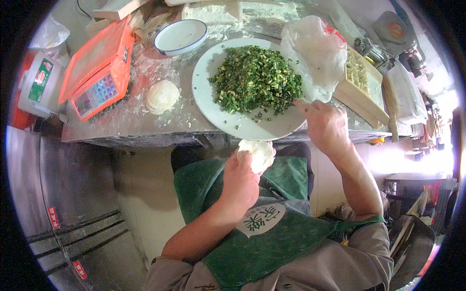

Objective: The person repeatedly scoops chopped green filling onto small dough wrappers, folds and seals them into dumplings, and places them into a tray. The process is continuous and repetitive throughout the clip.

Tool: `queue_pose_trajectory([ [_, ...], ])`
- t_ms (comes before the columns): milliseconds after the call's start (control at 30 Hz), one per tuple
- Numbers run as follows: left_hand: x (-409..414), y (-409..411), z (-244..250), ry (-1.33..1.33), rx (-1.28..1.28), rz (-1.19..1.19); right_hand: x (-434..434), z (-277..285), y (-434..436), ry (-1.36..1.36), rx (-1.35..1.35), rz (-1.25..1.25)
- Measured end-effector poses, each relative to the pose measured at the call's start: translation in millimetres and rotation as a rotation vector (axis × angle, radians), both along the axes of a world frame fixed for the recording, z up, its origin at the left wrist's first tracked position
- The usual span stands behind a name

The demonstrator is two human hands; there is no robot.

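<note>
My left hand (242,178) holds a thin round dough wrapper (256,154) over my lap, just off the table's front edge. On the metal table a large white plate (205,83) bears a heap of chopped green filling (258,78), likely leafy vegetables with small pale bits. At the plate's right rim, my right hand (326,122) grips a thin utensil (287,100) whose far end is in the filling; its kind cannot be told. Left of the plate, a pale stack of dough rounds (162,97) lies on the floured surface.
An orange-framed digital scale (98,69) stands at the left, beside a white plastic jug (40,85). Behind are a blue-rimmed enamel dish (181,37) and a floured wooden box (212,12). At right are a plastic bag (315,54) and a wooden tray (364,105) holding shaped dough pieces.
</note>
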State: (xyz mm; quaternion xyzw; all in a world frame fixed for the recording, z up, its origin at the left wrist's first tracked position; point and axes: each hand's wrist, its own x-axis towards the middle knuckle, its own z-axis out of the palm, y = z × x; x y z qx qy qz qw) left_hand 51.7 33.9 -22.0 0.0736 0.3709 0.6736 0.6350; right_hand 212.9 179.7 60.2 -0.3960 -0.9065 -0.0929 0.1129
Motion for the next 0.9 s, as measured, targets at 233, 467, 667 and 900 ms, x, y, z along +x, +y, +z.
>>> queue_pose_trajectory([
  [233,-7,15,20,-0.237,0.026,0.025,2,19,-23,-0.118,-0.162,0.062],
  [467,-2,18,23,-0.253,0.058,0.051,-1,10,-38,0.019,-0.159,0.14],
  [667,1,21,40,-0.263,-0.051,0.132,7,16,-44,0.259,-0.22,0.045],
  [900,0,23,29,-0.241,-0.036,0.105,8,-1,-75,0.337,-0.298,-0.018],
])
